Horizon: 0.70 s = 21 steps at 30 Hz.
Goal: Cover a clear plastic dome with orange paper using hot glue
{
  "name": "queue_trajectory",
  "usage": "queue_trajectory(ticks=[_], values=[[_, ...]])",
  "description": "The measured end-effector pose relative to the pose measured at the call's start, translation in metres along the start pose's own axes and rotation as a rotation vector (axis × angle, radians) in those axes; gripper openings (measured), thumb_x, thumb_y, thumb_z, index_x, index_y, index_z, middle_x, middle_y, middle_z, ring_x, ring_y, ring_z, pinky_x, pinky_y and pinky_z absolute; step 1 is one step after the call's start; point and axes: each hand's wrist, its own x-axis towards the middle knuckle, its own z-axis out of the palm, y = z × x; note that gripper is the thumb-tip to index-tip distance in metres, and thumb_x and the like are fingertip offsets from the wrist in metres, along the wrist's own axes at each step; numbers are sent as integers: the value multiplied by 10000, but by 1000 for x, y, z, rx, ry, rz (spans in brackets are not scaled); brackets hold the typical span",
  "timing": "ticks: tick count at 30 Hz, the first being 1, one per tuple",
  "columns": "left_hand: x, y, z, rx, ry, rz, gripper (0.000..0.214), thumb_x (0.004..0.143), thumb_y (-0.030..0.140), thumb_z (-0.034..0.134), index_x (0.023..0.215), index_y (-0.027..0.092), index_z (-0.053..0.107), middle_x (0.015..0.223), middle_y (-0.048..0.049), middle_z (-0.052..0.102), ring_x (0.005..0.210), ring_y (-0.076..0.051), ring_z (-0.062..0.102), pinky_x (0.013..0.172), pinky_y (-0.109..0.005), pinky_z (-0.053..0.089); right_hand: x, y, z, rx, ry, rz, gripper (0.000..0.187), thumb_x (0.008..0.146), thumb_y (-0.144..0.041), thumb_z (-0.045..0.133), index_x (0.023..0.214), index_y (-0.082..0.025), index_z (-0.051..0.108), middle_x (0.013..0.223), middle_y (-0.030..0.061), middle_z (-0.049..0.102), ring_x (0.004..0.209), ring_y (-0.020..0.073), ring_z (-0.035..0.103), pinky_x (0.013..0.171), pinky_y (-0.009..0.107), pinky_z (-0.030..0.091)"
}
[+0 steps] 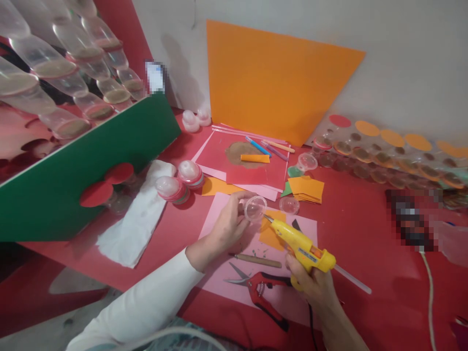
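My left hand (228, 225) pinches a small clear plastic bottle top (255, 208) and holds it just above a pink paper sheet (310, 229). In my right hand (310, 282) is a yellow hot glue gun (302, 246); the fingers wrap its grip and its nozzle touches the rim of the clear piece. An orange paper square (271, 236) lies under the nozzle. Red-handled scissors (258, 287) and a brown stick tool (258, 261) lie on the pink sheet between my hands.
A green board (73, 180) carrying cut bottles leans at the left, with a white cloth (137, 219) below it. Capped bottle tops (181, 183), orange paper squares (306, 189), red and pink sheets with pens (256, 163), a large orange sheet (274, 78) and a row of bottle bases (383, 158) surround the work spot.
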Motion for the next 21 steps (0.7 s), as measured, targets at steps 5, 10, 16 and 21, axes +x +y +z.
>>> queue_trajectory(ticks=[5, 10, 16, 21], values=[[-1, -7, -1, 9, -44, 69, 529, 811, 81, 647, 1295, 230, 492, 1269, -116, 718, 1142, -249, 736, 952, -381, 594, -3, -7, -2, 90, 1, 143, 305, 943, -467, 675, 755, -229, 646, 630, 9, 626, 546, 182, 615, 533, 278, 551], [-1, -2, 1, -32, -22, -22, 397, 867, 168, 656, 1224, 227, 491, 1240, -119, 722, 1071, -233, 750, 874, -351, 596, -2, -9, 0, 193, 7, 158, 287, 918, -544, 730, 875, -261, 708, 759, 62, 734, 667, 240, 702, 602, 333, 618], [2, 6, 1, 6, 23, -69, 324, 892, 291, 701, 1154, 223, 521, 1149, -115, 752, 994, -234, 751, 835, -348, 595, 0, -12, 3, 221, 7, 82, 273, 936, -545, 720, 913, -274, 749, 873, 67, 764, 772, 234, 742, 721, 322, 652], [3, 3, -1, 43, 45, 32, 313, 891, 268, 706, 1157, 220, 550, 1183, -127, 744, 1074, -258, 738, 949, -410, 585, -3, -10, 2, 196, 1, 78, 256, 953, -521, 708, 939, -268, 740, 831, 75, 760, 732, 254, 737, 678, 365, 649]])
